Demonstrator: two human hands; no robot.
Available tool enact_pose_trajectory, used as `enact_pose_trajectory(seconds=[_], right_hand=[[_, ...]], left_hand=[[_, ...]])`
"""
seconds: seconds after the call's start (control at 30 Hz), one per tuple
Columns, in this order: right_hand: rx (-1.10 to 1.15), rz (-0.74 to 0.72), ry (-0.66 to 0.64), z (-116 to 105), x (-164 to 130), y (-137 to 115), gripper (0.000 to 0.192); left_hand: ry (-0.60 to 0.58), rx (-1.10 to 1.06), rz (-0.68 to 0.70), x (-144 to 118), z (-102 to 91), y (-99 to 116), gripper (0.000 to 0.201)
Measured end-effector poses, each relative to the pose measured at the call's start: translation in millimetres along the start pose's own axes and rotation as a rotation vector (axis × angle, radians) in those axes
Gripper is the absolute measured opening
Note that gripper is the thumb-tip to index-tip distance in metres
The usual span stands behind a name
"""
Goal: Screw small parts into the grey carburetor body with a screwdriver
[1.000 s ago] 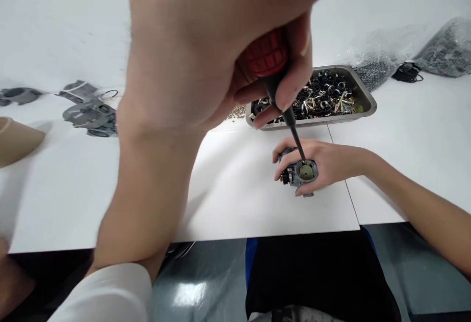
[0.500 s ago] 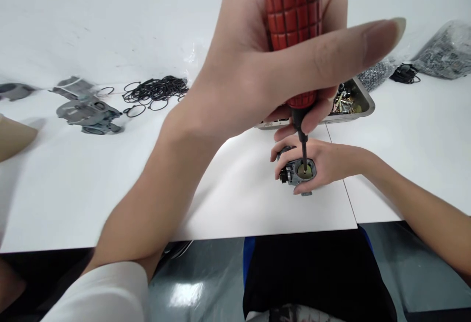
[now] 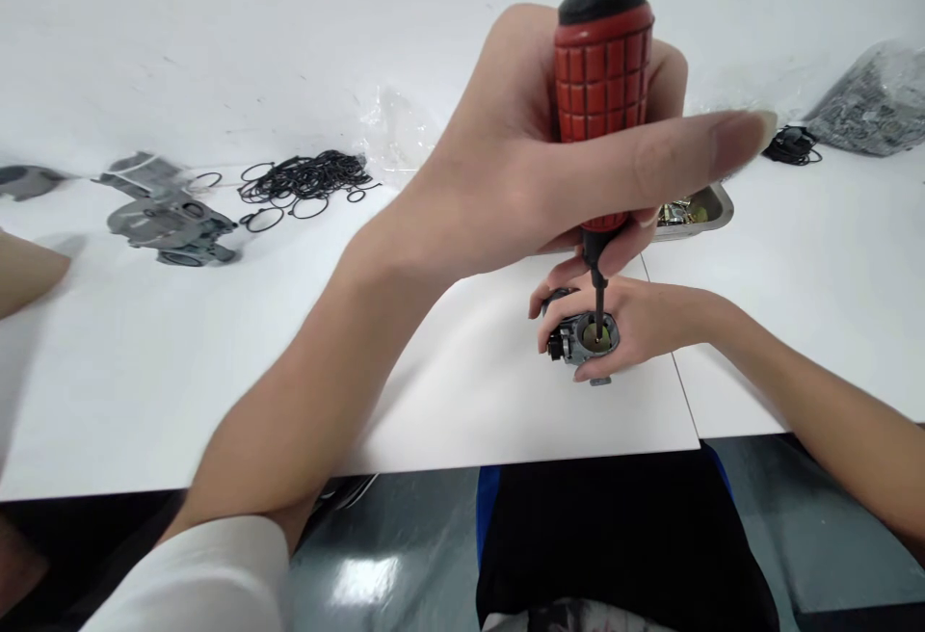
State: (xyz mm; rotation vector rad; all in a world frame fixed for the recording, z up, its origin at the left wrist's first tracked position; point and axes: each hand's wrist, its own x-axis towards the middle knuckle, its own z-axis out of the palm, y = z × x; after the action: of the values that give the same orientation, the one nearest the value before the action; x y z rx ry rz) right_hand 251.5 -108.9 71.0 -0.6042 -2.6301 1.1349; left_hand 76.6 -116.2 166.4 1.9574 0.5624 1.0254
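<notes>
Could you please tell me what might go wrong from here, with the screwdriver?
The screwdriver seems to touch the gold-coloured disc; its tip might slip and scratch it. The right hand lies close beside the tip, so a slip could hurt it. Only that hand visibly steadies the metal part, which might twist.

Left hand (image 3: 516, 174): now lower in view | screwdriver (image 3: 601, 73): slanted a second ago, now near upright, tip shifted from edge to middle of brass-coloured disc (image 3: 590, 336) | black rings (image 3: 307, 177): uncovered by forearm | metal tray (image 3: 725, 213): now mostly hidden
</notes>
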Motion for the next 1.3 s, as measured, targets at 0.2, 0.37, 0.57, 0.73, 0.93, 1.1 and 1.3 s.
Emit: enact_pose_trajectory(seconds=[0.2,0.37,0.57,0.73,0.93,1.1,1.3], right_hand=[[0.03,0.012,-0.022,-0.2,0.5,0.7,0.03],[0.036,0.023,-0.034,-0.4,0.5,1.2,0.032],[0.025,0.023,-0.055,-1.7,-0.1,1.0,0.031],[0.04,0.022,-0.048,-1.7,-0.4,-0.2,0.03],[0.079,0.035,-0.054,-0.6,-0.9,0.7,0.035],[0.087,0.046,-0.098,-23.7,-8.8,1.4,0.073],[-0.093,0.195,0.135,-102.2,-28.4,-53.9,0.035]], left_hand=[[-0.07,-0.018,0.087,3.4,-0.7,-7.6,0.062],[-0.088,-0.055,0.152,4.9,-0.4,-12.1,0.063],[-0.201,-0.123,0.172,6.0,-6.6,-10.8,0.07],[-0.078,0.068,0.38,4.3,-15.7,-5.7,0.041],[-0.147,0.042,0.323,-0.8,-30.7,0.1,0.028],[-0.318,-0.023,0.321,-0.2,-33.9,3.9,0.012],[-0.199,-0.137,0.225,0.3,-27.5,6.0,0.015]])
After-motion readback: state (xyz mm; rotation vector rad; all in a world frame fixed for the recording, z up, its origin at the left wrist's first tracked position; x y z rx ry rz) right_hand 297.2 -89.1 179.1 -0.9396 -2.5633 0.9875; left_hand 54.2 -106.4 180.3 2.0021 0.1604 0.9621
